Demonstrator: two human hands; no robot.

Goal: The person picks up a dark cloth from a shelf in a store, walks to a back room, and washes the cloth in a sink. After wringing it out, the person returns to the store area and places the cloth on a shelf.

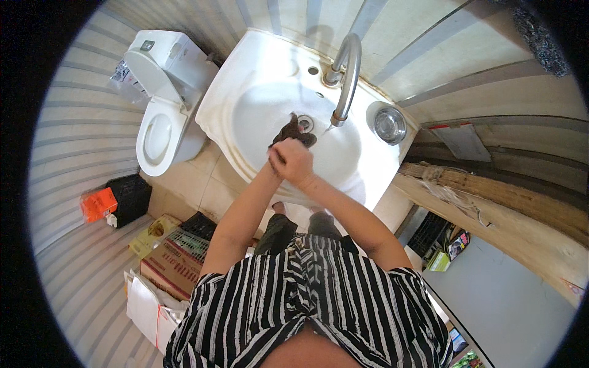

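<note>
Over the basin of a white ceramic sink (pixel 257 50), a bunched dark brown cloth (pixel 294 133) sticks out beyond my closed hands, beside the metal drain (pixel 304 123). My right hand (pixel 294 158) is clenched at the cloth's near end and lies across my left hand (pixel 275 158). Most of the left hand is hidden under the right one and the cloth; it appears to grip the cloth too. To the right of the cloth, a curved metal faucet (pixel 352 69) points down, with a thin trickle of water (pixel 327 129) at its spout.
A clear glass bowl (pixel 390 125) rests on the sink's right corner. Left of the sink stands a white toilet (pixel 158 138) with its lid raised. A black bin (pixel 131 200), a cardboard box (pixel 170 264) and a white bag (pixel 145 313) are at lower left. A wooden beam (pixel 497 202) runs along the right.
</note>
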